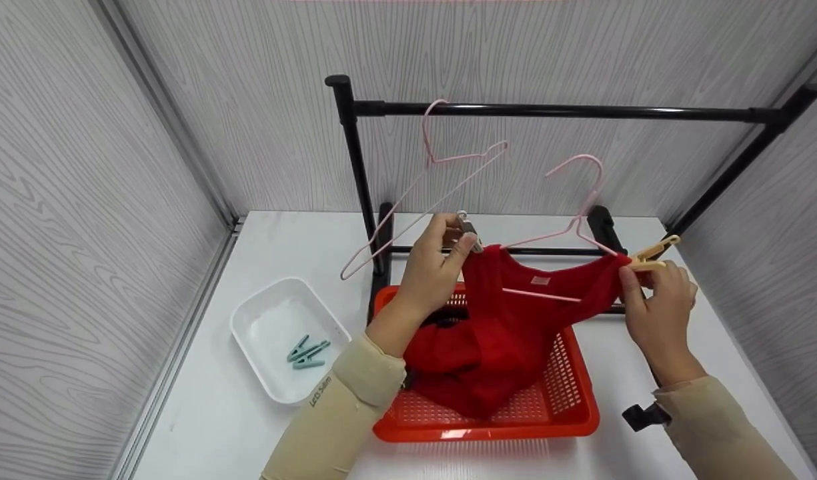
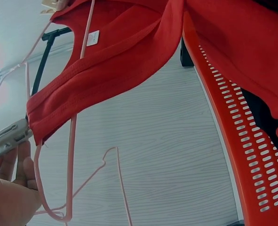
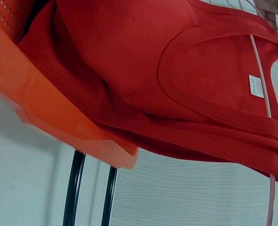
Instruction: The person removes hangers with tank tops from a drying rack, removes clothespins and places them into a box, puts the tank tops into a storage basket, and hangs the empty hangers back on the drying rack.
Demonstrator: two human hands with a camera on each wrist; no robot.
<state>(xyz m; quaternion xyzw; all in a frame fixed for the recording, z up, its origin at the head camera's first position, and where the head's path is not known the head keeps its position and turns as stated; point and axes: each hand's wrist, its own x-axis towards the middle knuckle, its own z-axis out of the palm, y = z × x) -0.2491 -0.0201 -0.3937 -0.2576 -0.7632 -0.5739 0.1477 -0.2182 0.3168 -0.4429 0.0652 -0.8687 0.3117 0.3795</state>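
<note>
A red sleeveless top [image 1: 515,320] hangs by its straps on a pink hanger [image 1: 598,180], its lower part lying in the orange basket. At the top's left strap, my left hand [image 1: 431,267] pinches a grey clothespin [image 1: 470,233]. In the left wrist view, the tip of that clothespin [image 2: 11,136] is right at the strap's edge. My right hand [image 1: 661,317] pinches the top's right strap, thumb in front. A yellow clothespin [image 1: 651,255] sits at that strap, just above the thumb. The right wrist view shows the neckline and white label [image 3: 256,86], with the right hand out of sight.
A black rack [image 1: 555,111] stands behind the basket [image 1: 488,435]. Another pink hanger [image 1: 428,137] hangs on the left of its bar. To the left, a white tray [image 1: 261,320] holds several green clothespins [image 1: 308,353]. Dark cloth [image 1: 448,315] shows inside the basket.
</note>
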